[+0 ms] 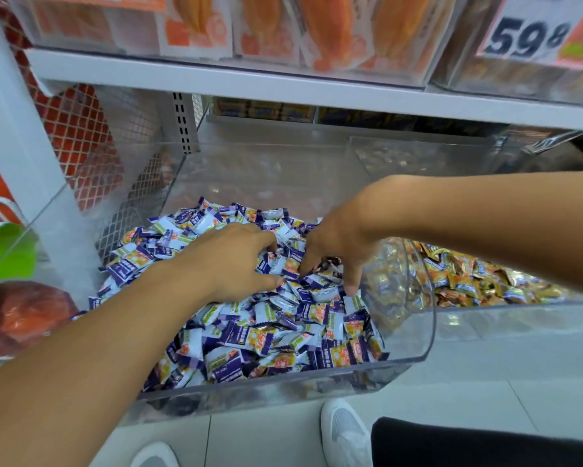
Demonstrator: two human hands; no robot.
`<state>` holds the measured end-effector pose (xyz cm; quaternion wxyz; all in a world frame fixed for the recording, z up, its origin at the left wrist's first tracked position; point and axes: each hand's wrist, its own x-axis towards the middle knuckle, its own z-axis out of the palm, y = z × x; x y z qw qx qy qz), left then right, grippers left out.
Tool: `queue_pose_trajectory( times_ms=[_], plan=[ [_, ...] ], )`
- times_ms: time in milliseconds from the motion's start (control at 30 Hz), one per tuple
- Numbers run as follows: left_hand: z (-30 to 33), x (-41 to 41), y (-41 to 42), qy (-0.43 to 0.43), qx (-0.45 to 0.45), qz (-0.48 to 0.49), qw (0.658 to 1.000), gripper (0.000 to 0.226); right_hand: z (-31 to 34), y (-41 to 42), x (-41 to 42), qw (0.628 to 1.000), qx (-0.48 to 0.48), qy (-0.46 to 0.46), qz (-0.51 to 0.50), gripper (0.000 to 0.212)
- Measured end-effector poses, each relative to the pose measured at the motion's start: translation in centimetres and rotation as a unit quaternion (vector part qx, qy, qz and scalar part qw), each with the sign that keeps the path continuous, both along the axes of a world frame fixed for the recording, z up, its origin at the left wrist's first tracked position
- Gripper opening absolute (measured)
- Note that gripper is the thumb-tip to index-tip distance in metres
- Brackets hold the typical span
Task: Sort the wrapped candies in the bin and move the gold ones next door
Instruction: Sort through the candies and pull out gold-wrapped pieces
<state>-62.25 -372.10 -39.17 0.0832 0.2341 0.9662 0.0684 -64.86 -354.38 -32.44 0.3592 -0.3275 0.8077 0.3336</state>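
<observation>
Two white shoes are showing at 6 o'clock, on the pale tiled floor, with a black trouser leg at 5. Left forearm is coming in from 8 o'clock, right from 3.

Both hands are sitting in the clear bin, on top of the pile of purple-and-white wrapped candies that is filling its near half.

Left hand is lying palm-down on the pile, fingers curled and digging into wrappers toward 2 o'clock; cannot tell if it is actually gripping one.

Right hand is reaching down just beside it at 3 o'clock, fingers spread, tips poking into the candies. A dark wrapper is sitting under its fingers; cannot tell whether it is pinching it.

Gold candies are heaped in the neighbouring clear bin at 3 o'clock, right behind the shared curved wall.

Upper shelf at 12 is carrying orange packs and a price tag reading 59.8.
</observation>
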Motion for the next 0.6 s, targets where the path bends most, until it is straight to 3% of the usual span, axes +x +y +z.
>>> queue_pose_trajectory(
  times_ms=[167,267,333,433,500,600],
  plan=[
    [-0.3,-0.2,-0.4,-0.003,0.03,-0.011,0.999,0.054,1.0,0.5,-0.6,0.987,0.043,0.146,0.044,0.048],
    [-0.4,-0.2,-0.6,-0.005,0.041,-0.016,0.999,0.045,1.8,1.0,-2.1,0.969,-0.046,0.241,0.028,0.011],
    [-0.5,-0.3,-0.7,-0.003,0.045,-0.021,0.999,0.041,2.1,1.3,-2.7,0.957,-0.101,0.272,0.006,0.014],
    [-0.7,-0.5,-0.7,-0.001,0.035,-0.021,0.999,0.044,1.9,0.9,-2.6,0.958,-0.185,0.22,0.015,0.023],
    [-0.7,-0.6,-0.7,0.01,0.024,-0.024,0.999,0.047,1.6,0.1,-1.4,0.97,-0.221,0.102,0.026,0.039],
    [-0.6,-0.7,-0.6,0.011,0.021,-0.023,0.999,0.047,0.4,-0.5,0.7,0.985,-0.162,-0.064,-0.019,0.056]
  ],
)
